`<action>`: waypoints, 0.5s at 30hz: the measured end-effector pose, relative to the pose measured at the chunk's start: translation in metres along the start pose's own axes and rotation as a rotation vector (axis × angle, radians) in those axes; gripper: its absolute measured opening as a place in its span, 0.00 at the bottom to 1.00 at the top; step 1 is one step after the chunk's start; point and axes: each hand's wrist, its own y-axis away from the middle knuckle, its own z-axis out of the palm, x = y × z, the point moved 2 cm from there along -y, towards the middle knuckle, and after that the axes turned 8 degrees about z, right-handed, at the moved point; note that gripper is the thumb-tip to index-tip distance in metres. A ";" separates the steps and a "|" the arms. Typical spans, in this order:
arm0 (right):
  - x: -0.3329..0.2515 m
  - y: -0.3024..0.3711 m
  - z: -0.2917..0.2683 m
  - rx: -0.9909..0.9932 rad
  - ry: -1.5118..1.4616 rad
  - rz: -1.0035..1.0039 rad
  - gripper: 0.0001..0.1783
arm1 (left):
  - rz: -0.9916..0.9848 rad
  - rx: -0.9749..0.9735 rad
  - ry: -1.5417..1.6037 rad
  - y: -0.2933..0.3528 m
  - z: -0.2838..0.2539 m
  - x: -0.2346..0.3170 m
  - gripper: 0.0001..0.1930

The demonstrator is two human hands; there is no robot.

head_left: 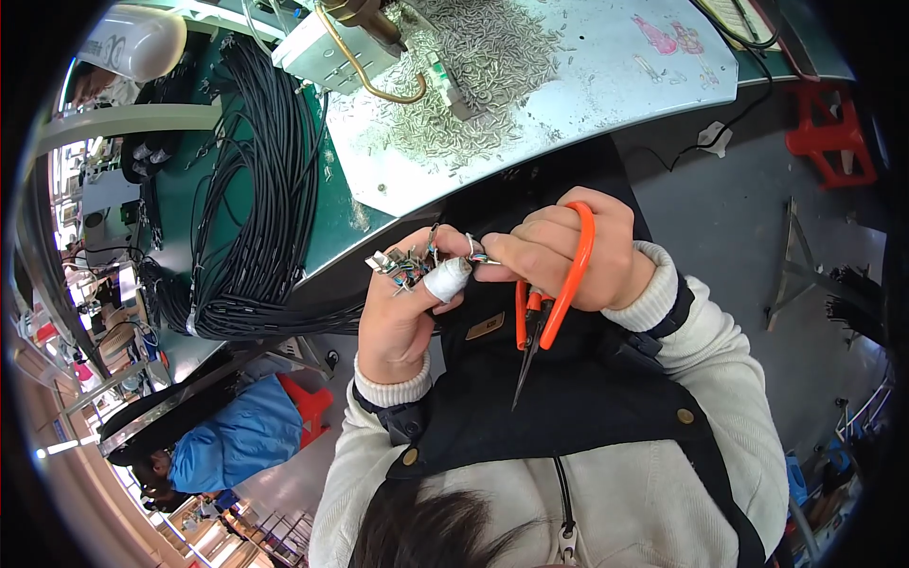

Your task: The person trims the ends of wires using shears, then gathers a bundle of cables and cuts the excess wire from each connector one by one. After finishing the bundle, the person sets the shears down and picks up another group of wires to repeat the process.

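My left hand [386, 322] is closed round a cluster of cable ends [405, 275] with thin coloured wires and silvery metal tips. White tape [448, 280] wraps its thumb. My right hand [592, 251] has orange-handled scissors [585, 275] hooked in it, their pointed dark blades hanging down toward my apron. The thumb and forefinger of that hand pinch thin coloured wires [479, 257] right beside the taped thumb. Just how the wires lie between the fingertips is too small to make out.
A thick bundle of black cables [260, 189] lies on the green table [327, 227] at the left. Ahead, a white board [606, 90] bears a pile of small metal pieces [492, 71] beside a machine [331, 52]. Red stools [833, 133] stand on the floor; a person in blue [237, 435] sits lower left.
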 end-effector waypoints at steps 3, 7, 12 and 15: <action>0.000 0.000 0.001 0.003 -0.031 0.025 0.17 | 0.057 -0.014 0.031 -0.001 0.002 -0.001 0.12; 0.004 0.000 0.004 0.001 -0.104 0.066 0.17 | 0.176 -0.016 -0.102 -0.002 0.004 -0.002 0.12; 0.006 0.000 0.005 0.016 -0.092 0.070 0.18 | 0.010 0.028 -0.049 -0.002 0.011 0.004 0.12; 0.004 0.001 0.006 0.016 -0.059 0.033 0.18 | -0.050 -0.029 0.108 -0.004 0.002 -0.001 0.12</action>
